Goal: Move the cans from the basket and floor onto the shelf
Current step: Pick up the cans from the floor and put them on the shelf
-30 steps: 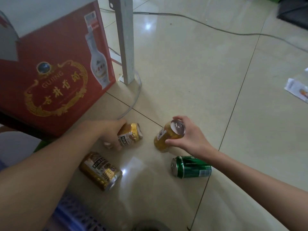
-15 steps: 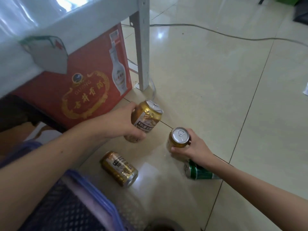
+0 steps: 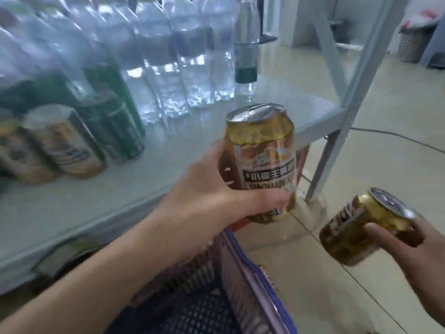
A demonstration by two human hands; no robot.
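Observation:
My left hand (image 3: 216, 189) grips a gold can (image 3: 263, 150) upright, just off the front edge of the pale shelf (image 3: 101, 196). My right hand (image 3: 409, 247) holds a second gold can (image 3: 361, 225), tilted, lower and to the right over the floor. On the shelf at the left stand gold cans (image 3: 65, 143) and green cans (image 3: 113, 131), all blurred. The purple basket (image 3: 243, 273) sits below my left forearm; its inside is dark and I cannot tell what it holds.
Rows of clear water bottles (image 3: 173, 68) fill the back of the shelf. A grey metal upright (image 3: 349, 112) of the shelf stands at the right corner. A cable (image 3: 397, 138) crosses the tiled floor, and a pale hamper (image 3: 411, 44) stands far right.
Both hands have lifted their gold cans off the floor. My view has swung up from the floor to the shelf, and the left can now sits at shelf height.

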